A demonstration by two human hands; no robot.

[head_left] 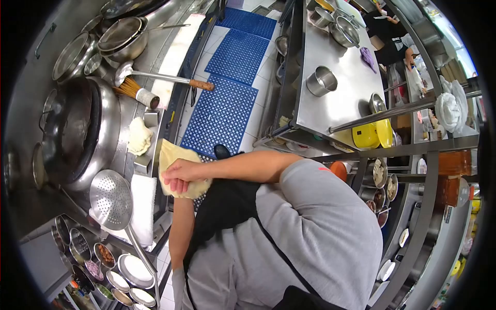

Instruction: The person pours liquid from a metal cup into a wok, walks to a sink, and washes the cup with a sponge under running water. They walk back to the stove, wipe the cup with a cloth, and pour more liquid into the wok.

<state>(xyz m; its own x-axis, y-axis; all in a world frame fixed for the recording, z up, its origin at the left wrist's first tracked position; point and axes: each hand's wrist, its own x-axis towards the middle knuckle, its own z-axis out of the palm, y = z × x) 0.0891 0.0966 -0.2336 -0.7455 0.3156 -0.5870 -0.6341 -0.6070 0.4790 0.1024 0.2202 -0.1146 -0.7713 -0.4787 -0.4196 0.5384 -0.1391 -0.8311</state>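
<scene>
A cream-yellow cloth hangs spread out at the front edge of the stove counter. My right hand is on top of it, fingers curled in and gripping the cloth. My left forearm reaches up to the same cloth from below. The cloth covers my left hand, so its fingers do not show. A crumpled cream cloth lies on the counter just beyond my right hand. Closer to my left arm are a folded white towel and a large perforated skimmer with a long handle.
A big wok sits on the stove. Beside it are a ladle, a bamboo brush and strainers. Ingredient bowls stand at lower left. Blue mats cover the floor. Another person stands beyond the steel table.
</scene>
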